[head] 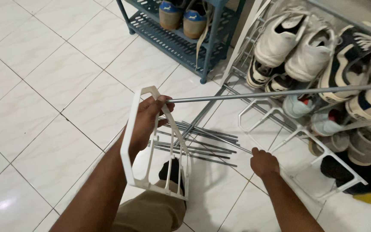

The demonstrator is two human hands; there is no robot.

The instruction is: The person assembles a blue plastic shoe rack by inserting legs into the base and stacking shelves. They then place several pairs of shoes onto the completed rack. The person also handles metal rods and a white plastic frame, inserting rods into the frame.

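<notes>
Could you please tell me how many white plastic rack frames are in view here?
2. One white frame is held upright in the left hand; the other white frame lies on the tiled floor beside the shoes. More may be hidden.

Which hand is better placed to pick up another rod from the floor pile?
Probably the right hand: it is free and reaching down at the end of the metal rods on the floor. The left hand already grips the white frame and one long rod.

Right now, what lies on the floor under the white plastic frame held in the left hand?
Under the white frame lies a loose pile of metal rods on the tiled floor. The frame and left hand cover their near ends.
</notes>
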